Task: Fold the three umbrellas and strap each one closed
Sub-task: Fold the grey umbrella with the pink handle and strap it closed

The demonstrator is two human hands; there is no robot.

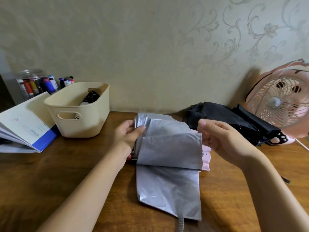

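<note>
Silver umbrella (168, 164) on table (66, 173): left hand (127, 136) pinching panels; right hand (222, 138) gripping edge, fingers possibly curled behind fabric.

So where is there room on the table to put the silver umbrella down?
Bare table lies front left, below the book and cream basket. The back right is crowded by the black umbrella and pink fan.

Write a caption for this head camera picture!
Both hands, left and right, fold a silver umbrella on a wooden table.
</note>
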